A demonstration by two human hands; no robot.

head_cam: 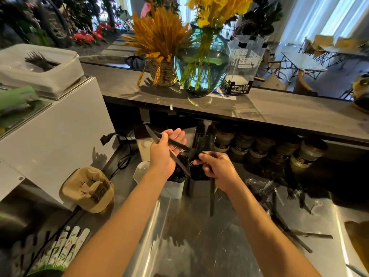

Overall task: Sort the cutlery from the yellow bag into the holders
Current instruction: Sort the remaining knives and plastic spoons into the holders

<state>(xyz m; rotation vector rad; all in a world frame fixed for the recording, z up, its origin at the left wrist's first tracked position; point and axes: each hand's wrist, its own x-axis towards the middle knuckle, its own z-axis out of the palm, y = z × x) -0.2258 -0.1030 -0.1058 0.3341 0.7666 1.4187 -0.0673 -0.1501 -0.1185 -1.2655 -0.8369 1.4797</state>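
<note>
So the left hand (166, 151) grips a black knife (167, 150) and another black piece over the white holder (171, 186), right hand (216, 168) clenched on a black fork (211, 188) just beside the dark holder (197, 174), loose cutlery (283, 212) lying on the steel counter (199, 236)

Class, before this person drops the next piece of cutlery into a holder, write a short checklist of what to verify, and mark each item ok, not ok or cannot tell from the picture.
1. Left hand has firm hold of its black knife: ok, thumb and fingers are on it.
2. Right hand has hold of its piece: ok, fingers are curled round a long black handle.
3. Type of the right hand's piece known: cannot tell, its top is hidden.
4. White holder within reach and upright: ok, just below the left hand.
5. Dark holder has room: cannot tell, the hands cover it.
6. More cutlery left to sort: ok, a loose pile lies on the steel counter.
</note>
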